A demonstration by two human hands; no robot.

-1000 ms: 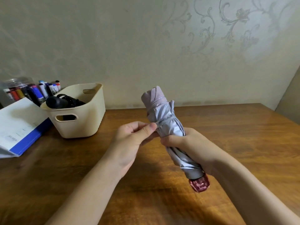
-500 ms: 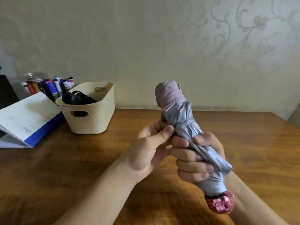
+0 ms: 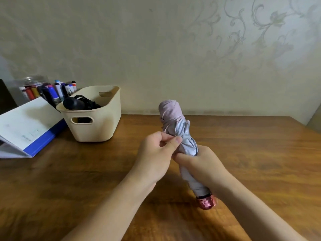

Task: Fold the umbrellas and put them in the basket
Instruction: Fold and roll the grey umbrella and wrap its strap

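Lowered toward the table point(image 3: 260, 153) since half a second ago, the folded grey umbrella point(image 3: 175, 122) is held tilted, pink handle point(image 3: 206, 203) downward. At left, a black umbrella point(image 3: 76, 104) lies in the cream basket point(image 3: 97, 131). The left hand point(image 3: 156, 153) grip is pinched on the grey fabric, and the right hand point(image 3: 203, 164) grip is wrapped round its middle.

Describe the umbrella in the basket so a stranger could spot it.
On the wooden table, far left, stands a cream basket. The folded umbrella lies inside, one rounded end over the rim. It is black; the hand-held umbrella is grey and pink.
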